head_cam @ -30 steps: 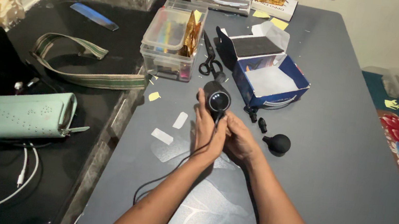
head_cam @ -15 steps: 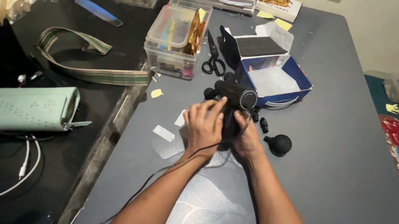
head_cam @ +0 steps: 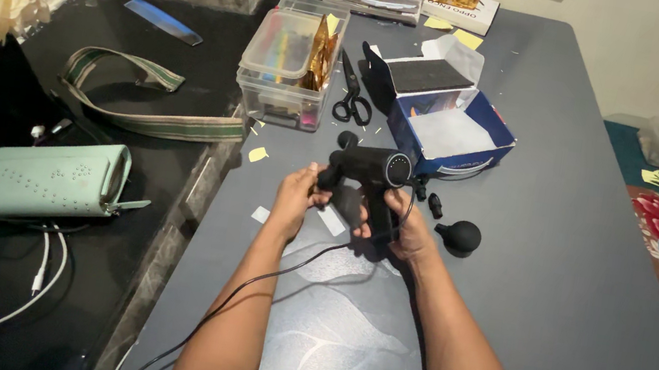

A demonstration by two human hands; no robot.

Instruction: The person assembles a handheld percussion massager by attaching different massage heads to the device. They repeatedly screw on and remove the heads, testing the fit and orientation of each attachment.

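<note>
Both hands hold a black massage gun [head_cam: 372,172] just above the grey desk [head_cam: 575,271]. The right hand [head_cam: 403,225] has its fingers wrapped around the handle; the left hand [head_cam: 296,197] has its fingers closed on the front nozzle end. A black cable [head_cam: 245,298] trails back between the forearms. Just right of the hands lies a black ball attachment [head_cam: 460,236], with a smaller black attachment [head_cam: 435,206] beside it. Behind the gun stands an open blue box [head_cam: 451,125], then scissors [head_cam: 351,94] and a clear plastic container [head_cam: 288,63].
</note>
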